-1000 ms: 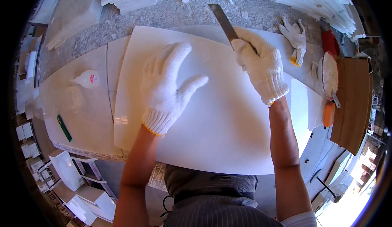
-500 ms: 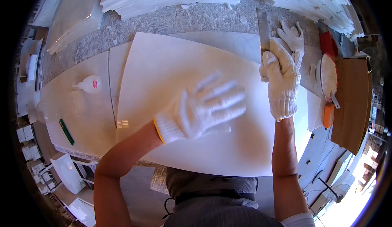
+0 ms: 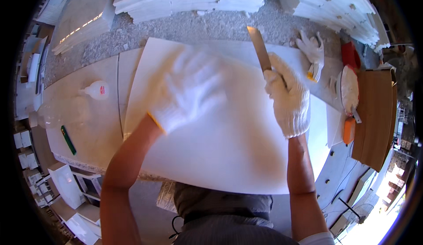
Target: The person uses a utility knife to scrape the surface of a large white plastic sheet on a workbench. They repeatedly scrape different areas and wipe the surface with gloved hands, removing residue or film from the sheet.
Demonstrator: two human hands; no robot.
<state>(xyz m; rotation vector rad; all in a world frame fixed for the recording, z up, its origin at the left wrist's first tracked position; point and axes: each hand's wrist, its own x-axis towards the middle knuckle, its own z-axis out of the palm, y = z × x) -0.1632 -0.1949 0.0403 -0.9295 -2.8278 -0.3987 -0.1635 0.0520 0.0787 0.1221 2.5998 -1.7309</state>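
Head view: left hand (image 3: 190, 90) (blurred) back over white slab (image 3: 229, 157).

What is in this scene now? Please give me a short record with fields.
Surface: white slab on a workbench
Left hand: gloved, blurred, over the slab
Right hand: gloved, gripping a flat metal blade
Left of slab: small glue bottle, green marker
Right of slab: spare gloves, orange tool, wooden board

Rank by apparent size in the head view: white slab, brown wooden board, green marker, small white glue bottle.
1. Large white flat slab
2. Brown wooden board
3. Small white glue bottle and green marker: look alike, not ranked.
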